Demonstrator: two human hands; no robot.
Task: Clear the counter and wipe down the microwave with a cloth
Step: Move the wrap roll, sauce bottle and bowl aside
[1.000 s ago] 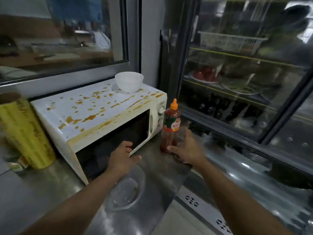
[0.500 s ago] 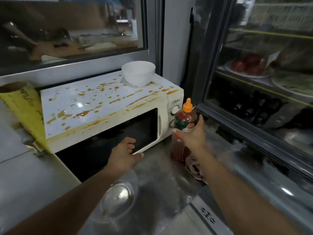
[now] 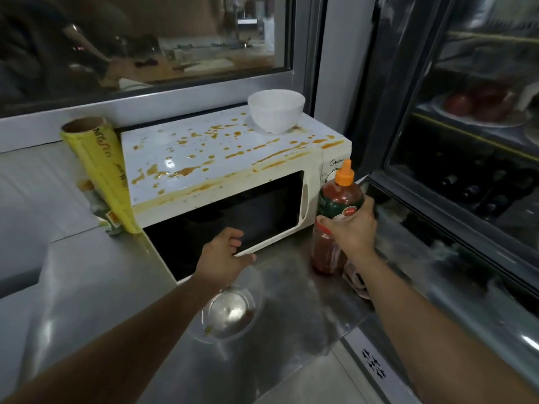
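A steel counter (image 3: 96,275) fills the lower view, its surface catching dull glare. Behind it runs a grey sill under a wide window (image 3: 145,45), whose glass shows a dim room with a wooden worktop. Right of the window stands a plain grey wall strip (image 3: 335,83). On the right a dark-framed glass-door fridge (image 3: 472,147) holds shelves and a plate of red food (image 3: 481,106). Light is low.
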